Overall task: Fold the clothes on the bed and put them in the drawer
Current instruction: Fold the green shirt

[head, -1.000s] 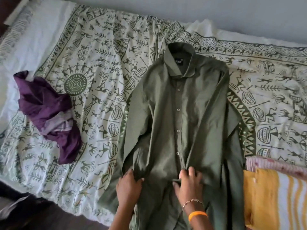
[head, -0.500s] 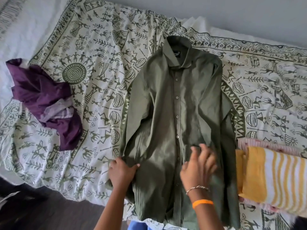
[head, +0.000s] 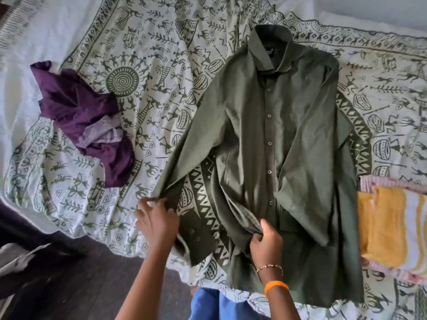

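An olive-green button shirt [head: 284,139] lies face up on the patterned bed sheet [head: 161,65], collar toward the wall. Its left sleeve is stretched out toward the bed's near edge. My left hand [head: 157,218] pinches that sleeve near the cuff. My right hand [head: 265,243] grips a bunched fold of the shirt's lower front, left of the button line. A crumpled purple garment [head: 85,121] lies on the sheet to the left, apart from both hands.
A folded yellow-and-white striped cloth [head: 392,227] rests on a pink one at the right edge of the bed. Dark floor [head: 69,273] runs along the bed's near side, with a grey object at the lower left. No drawer is in view.
My left hand moved left and drew the shirt's left sleeve out away from the body. My right hand shifted from flat on the shirt's front to gripping a fold lower down.
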